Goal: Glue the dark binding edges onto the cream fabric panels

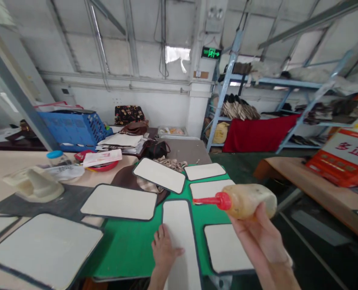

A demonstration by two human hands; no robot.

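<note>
My right hand (pixel 262 237) is wrapped around a squeeze bottle (pixel 248 201) of yellowish, cloudy plastic. Its red nozzle (pixel 213 200) points left, and the bottle is tipped on its side in the air above the table. My left hand (pixel 164 247) lies with thumb and fingers apart on the left edge of a long white panel with a dark border (pixel 179 229). Right of that panel is a squarer white panel (pixel 227 247), partly hidden by my right hand. Another white panel (pixel 209 187) sits behind the bottle nozzle.
More dark-edged white panels (pixel 121 201) lie around the green tabletop (pixel 127 245), with a large one (pixel 44 245) at left. A cream plastic container (pixel 35 183) stands on a dark mat (pixel 73 199). Behind are a blue basket (pixel 73 129) and blue shelving (pixel 224 100).
</note>
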